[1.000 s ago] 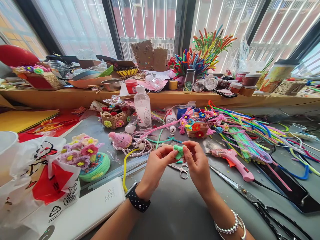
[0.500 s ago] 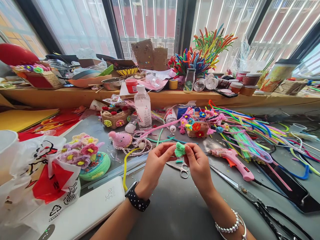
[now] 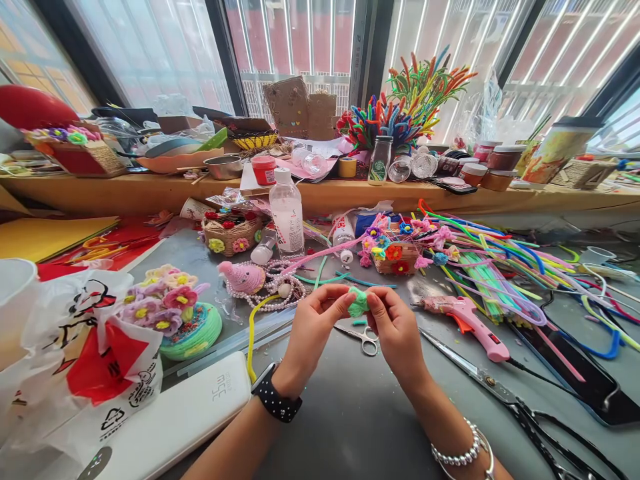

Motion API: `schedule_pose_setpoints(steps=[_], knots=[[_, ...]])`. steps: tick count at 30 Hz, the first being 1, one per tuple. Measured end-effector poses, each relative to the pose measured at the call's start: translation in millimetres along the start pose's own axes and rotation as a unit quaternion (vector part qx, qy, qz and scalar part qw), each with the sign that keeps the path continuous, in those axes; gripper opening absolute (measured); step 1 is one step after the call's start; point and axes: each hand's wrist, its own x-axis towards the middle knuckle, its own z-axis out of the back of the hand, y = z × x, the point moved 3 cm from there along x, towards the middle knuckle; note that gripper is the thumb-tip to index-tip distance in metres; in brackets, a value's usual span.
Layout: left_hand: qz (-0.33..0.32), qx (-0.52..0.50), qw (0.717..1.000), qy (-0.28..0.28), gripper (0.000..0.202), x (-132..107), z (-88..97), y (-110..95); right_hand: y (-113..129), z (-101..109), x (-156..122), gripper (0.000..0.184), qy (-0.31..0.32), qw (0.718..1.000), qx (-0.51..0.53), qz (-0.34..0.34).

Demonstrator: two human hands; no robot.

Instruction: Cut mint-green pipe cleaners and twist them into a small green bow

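A small light-green pipe-cleaner piece (image 3: 359, 303), bent into a fuzzy clump, is pinched between both hands above the grey table. My left hand (image 3: 314, 328), with a black watch at the wrist, grips its left side with fingertips closed. My right hand (image 3: 395, 331), a bead bracelet on its wrist, pinches the right side. Small silver scissors (image 3: 361, 337) lie on the table right under the hands.
A pink glue gun (image 3: 465, 318) and large black scissors (image 3: 520, 407) lie to the right, beside a phone (image 3: 575, 373) and a heap of coloured pipe cleaners (image 3: 490, 260). Left: a white power bank (image 3: 175, 417), a flower pot craft (image 3: 173, 310), a plastic bag (image 3: 75, 353). A water bottle (image 3: 287, 213) stands behind.
The hands have turned the green piece slightly and drawn closer together around it; they stay at the same spot above the table.
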Motion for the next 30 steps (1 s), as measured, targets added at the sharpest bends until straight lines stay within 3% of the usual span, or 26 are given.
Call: schedule_pose_setpoints(steps=[4,10,17,23,30], knots=[[0.011,0.002,0.999,0.044,0.023,0.5,-2.9,2.2,-1.9,1.2,0.7,0.021,-0.019,0.999,0.030,-0.005],[-0.021,-0.005,1.000,0.010,0.029,-0.2,-0.7,3.0,-2.5,0.6,0.9,0.020,-0.020,0.998,0.059,-0.009],[0.015,-0.016,0.999,0.040,0.018,-0.4,-3.2,5.5,-1.5,2.4,0.5,0.023,-0.040,0.996,0.079,-0.020],[-0.009,-0.017,1.000,0.014,0.042,0.0,-1.6,5.4,-1.1,1.0,1.1,0.023,-0.024,0.996,0.081,-0.024],[-0.005,-0.028,0.999,0.015,0.042,-0.2,-3.5,6.2,0.5,-0.7,0.5,0.020,-0.014,0.996,0.087,-0.030]])
